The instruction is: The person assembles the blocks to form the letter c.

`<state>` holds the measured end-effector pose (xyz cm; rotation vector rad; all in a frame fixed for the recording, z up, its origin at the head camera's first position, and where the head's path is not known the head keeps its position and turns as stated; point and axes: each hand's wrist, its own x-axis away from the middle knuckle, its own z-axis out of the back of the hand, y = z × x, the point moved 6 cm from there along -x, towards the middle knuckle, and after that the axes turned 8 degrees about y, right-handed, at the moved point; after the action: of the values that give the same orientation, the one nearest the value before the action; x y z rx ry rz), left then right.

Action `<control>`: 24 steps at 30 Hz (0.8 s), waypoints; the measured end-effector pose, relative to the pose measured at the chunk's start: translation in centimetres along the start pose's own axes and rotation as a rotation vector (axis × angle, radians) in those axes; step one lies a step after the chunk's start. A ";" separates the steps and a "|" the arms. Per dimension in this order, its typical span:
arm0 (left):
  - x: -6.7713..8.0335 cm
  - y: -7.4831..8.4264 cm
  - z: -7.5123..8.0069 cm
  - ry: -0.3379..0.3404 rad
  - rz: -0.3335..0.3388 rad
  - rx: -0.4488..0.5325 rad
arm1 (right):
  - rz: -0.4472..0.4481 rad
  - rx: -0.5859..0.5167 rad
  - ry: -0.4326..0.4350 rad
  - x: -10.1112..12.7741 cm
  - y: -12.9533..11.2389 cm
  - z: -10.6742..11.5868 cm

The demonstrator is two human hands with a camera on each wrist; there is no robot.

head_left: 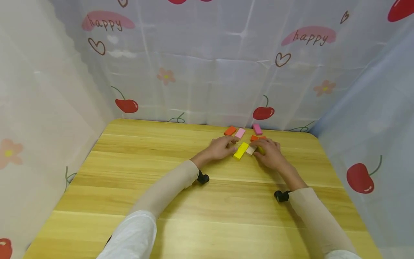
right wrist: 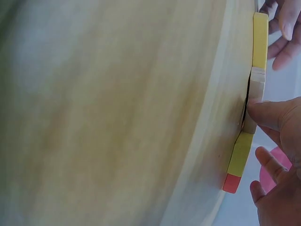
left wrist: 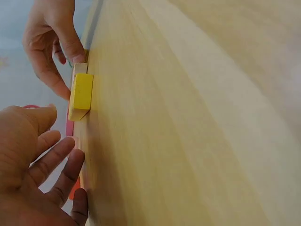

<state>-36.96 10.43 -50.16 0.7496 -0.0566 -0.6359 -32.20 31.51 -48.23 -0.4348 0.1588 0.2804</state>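
Near the table's far edge, my right hand [head_left: 272,155] pinches a plain wooden block [head_left: 250,150] between thumb and forefinger. In the right wrist view the thumb presses on the side of that wooden block [right wrist: 255,89]. A yellow block [head_left: 241,151] lies along its left side, end toward me. My left hand [head_left: 220,148] hovers just left of the yellow block, its fingers spread and loosely bent around nothing. A second yellow block [right wrist: 241,153] stands beyond the wooden one, with a red block [right wrist: 231,183] at its end; the right hand partly covers both in the head view.
An orange-red block [head_left: 230,131] and a light pink block [head_left: 240,133] lie behind my left hand. A darker pink block [head_left: 257,129] sits at the back edge, with orange blocks [head_left: 254,138] in front. A printed curtain [head_left: 207,90] hangs right behind the wooden table [head_left: 213,216].
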 end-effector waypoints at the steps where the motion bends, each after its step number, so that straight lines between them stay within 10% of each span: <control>1: -0.2 0.1 -0.2 -0.003 -0.003 -0.002 | 0.000 0.000 0.001 0.0 0.0 0.0; 24: -2.1 1.4 -1.3 -0.293 -0.053 -0.023 | 0.007 0.106 -0.044 0.1 -0.5 0.3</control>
<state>-37.62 13.14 -49.83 0.6324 -0.2985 -0.7928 -31.97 31.23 -47.81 -0.3227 0.1317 0.2866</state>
